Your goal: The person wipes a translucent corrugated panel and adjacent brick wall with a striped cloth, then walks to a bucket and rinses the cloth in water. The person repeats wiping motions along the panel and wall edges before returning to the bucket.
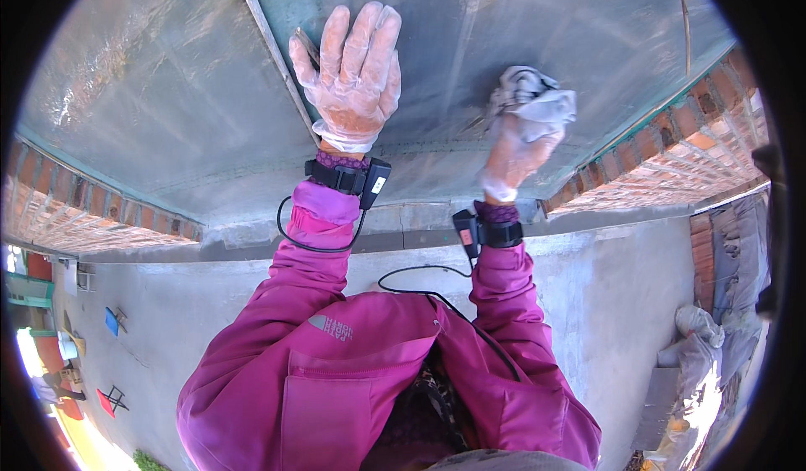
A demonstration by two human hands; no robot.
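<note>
My left hand, in a thin clear plastic glove, rests spread against a large dark, shiny sheet that looks like plastic film. Beside its thumb stands a narrow wooden strip. My right hand, gloved the same way, grips a crumpled white and dark cloth against the sheet, somewhat blurred. Both wrists wear black straps with small boxes: a left wrist device and a right wrist device, with cables running from them.
Brick walls frame the sheet, with one brick edge at left and another at right. A thin stick stands upper right. Below lies a concrete yard with a blue stool, a red stool and covered piles.
</note>
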